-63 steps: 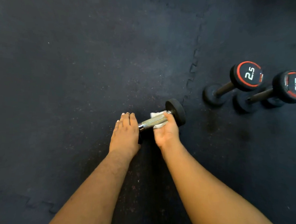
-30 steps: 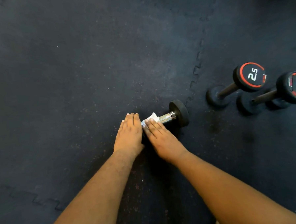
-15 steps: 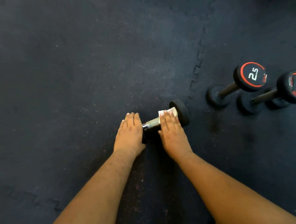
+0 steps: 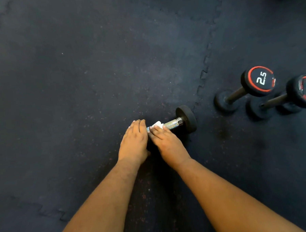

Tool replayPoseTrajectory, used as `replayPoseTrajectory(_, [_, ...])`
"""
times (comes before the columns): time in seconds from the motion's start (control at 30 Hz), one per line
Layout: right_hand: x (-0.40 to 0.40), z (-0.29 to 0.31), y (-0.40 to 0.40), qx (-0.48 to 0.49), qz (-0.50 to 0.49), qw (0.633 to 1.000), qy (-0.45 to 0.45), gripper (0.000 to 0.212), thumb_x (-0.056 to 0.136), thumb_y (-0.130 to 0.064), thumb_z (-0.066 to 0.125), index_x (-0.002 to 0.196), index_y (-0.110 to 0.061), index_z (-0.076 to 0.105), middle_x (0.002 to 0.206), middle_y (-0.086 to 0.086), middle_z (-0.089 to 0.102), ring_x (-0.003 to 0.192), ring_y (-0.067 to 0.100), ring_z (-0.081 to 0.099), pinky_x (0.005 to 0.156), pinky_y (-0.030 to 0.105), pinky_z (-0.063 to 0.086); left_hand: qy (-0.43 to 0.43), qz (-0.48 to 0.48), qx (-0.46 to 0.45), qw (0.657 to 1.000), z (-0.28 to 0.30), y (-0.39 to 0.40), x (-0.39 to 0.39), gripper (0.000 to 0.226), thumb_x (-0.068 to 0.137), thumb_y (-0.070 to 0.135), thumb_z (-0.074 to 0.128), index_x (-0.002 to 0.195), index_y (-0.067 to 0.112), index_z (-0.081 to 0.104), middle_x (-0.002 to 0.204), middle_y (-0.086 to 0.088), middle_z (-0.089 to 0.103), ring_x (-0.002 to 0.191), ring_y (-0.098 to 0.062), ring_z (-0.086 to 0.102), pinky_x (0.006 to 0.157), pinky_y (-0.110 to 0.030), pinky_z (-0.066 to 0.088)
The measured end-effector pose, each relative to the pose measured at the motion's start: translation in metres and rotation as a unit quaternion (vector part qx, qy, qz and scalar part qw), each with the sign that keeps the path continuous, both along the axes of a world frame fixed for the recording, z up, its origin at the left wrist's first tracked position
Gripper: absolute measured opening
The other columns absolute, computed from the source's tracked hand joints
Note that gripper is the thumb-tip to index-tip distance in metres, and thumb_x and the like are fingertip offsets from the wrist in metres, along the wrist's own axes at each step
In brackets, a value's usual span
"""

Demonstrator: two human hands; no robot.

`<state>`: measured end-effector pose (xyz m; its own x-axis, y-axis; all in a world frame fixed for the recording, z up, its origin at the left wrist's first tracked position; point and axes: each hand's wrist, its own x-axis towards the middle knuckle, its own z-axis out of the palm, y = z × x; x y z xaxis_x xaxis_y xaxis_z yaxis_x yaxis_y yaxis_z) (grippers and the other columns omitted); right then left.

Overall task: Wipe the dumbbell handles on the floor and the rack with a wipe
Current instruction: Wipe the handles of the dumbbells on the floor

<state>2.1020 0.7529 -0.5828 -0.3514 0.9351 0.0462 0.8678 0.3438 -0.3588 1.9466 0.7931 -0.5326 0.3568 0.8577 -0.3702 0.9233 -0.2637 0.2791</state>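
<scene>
Where the two bare forearms reach in from the near edge, the hands meet side by side on the dark rubber floor point(image 4: 77, 102) at the near end of a small dumbbell point(image 4: 181, 121). The left hand point(image 4: 134, 141) lies flat with its fingers straight and together over the dumbbell's near weight, which it hides. Just to its right, touching it, the right hand point(image 4: 166, 141) lies palm down with straight fingers pressing a white wipe point(image 4: 157, 124) onto the near part of the knurled metal handle point(image 4: 172, 123); only a small corner of the wipe shows beyond the fingertips. From there the bare stretch of handle runs far and right to the black round weight at the dumbbell's far end, which rests on the floor beside a toothed seam point(image 4: 203, 77) between the floor mats. Farther right, well apart from the hands, stand two more dumbbells close together: the nearer-left one point(image 4: 244, 88) shows a red-ringed end marked 2.5, and the right one point(image 4: 289, 98) is cut by the picture's right edge.
</scene>
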Motion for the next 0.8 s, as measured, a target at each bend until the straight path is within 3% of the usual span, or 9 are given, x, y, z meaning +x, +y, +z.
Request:
replayPoseTrajectory(0.07, [0.005,0.006,0.005,0.004,-0.009,0.999,0.035,0.049,0.089,-0.002,0.060,0.138,-0.007,0.059,0.140,0.011,0.061,0.134,0.027,0.054,0.119,0.041,0.030,-0.016,0.013,-0.024,0.999,0.007,0.005,-0.003,0.119,0.071,0.029,0.091,0.159,0.009,0.014,0.166,-0.008,0.021,0.155,-0.022,0.016,0.126,-0.033,0.019])
replayPoseTrajectory(0.2, [0.018,0.034,0.010,0.015,-0.120,0.982,0.144,0.042,0.095,-0.003,0.052,0.135,-0.009,0.063,0.136,0.007,0.064,0.132,0.022,0.055,0.117,0.039,0.037,-0.035,-0.019,-0.029,0.999,0.031,0.026,-0.003,0.121,0.063,0.036,0.094,0.157,0.013,0.021,0.162,-0.003,0.026,0.151,-0.020,0.021,0.120,-0.030,0.023])
replayPoseTrajectory(0.3, [0.029,0.060,0.019,0.040,-0.177,0.968,0.174,0.041,0.094,0.001,0.054,0.132,-0.010,0.066,0.135,0.005,0.065,0.130,0.018,0.056,0.116,0.033,0.038,-0.039,-0.085,0.007,0.996,0.062,0.048,0.009,0.121,0.059,0.045,0.090,0.156,0.015,0.025,0.158,-0.002,0.031,0.149,-0.021,0.024,0.120,-0.031,0.022])
replayPoseTrajectory(0.4, [0.047,0.089,0.029,0.052,-0.237,0.953,0.180,0.042,0.091,0.003,0.058,0.130,-0.012,0.068,0.133,0.002,0.066,0.128,0.014,0.055,0.114,0.018,0.031,-0.043,-0.150,0.060,0.986,0.090,0.067,0.033,0.123,0.052,0.056,0.084,0.155,0.014,0.031,0.153,-0.005,0.038,0.144,-0.025,0.032,0.123,-0.036,0.024])
replayPoseTrajectory(0.53, [0.080,0.112,0.036,0.015,-0.345,0.918,0.195,0.040,0.098,-0.006,0.052,0.133,-0.023,0.066,0.135,0.004,0.065,0.129,0.021,0.057,0.108,0.032,0.044,-0.035,-0.180,0.112,0.977,0.122,0.086,0.070,0.117,0.056,0.057,0.081,0.153,0.016,0.032,0.148,-0.005,0.039,0.140,-0.026,0.032,0.118,-0.037,0.031])
replayPoseTrajectory(0.6, [0.091,0.114,0.035,-0.003,-0.369,0.905,0.210,0.041,0.100,-0.008,0.052,0.134,-0.026,0.065,0.136,0.003,0.065,0.132,0.019,0.055,0.109,0.033,0.044,-0.016,-0.164,0.115,0.980,0.128,0.095,0.080,0.116,0.061,0.056,0.081,0.156,0.017,0.027,0.150,-0.006,0.036,0.142,-0.026,0.027,0.118,-0.037,0.030])
replayPoseTrajectory(0.8, [0.097,0.111,0.020,-0.025,-0.362,0.908,0.208,0.039,0.100,-0.009,0.054,0.132,-0.025,0.066,0.134,-0.001,0.066,0.132,0.016,0.055,0.111,0.036,0.044,0.048,-0.132,0.093,0.986,0.114,0.104,0.077,0.117,0.077,0.054,0.075,0.163,0.015,0.007,0.164,-0.011,0.015,0.153,-0.032,0.008,0.127,-0.045,0.010])
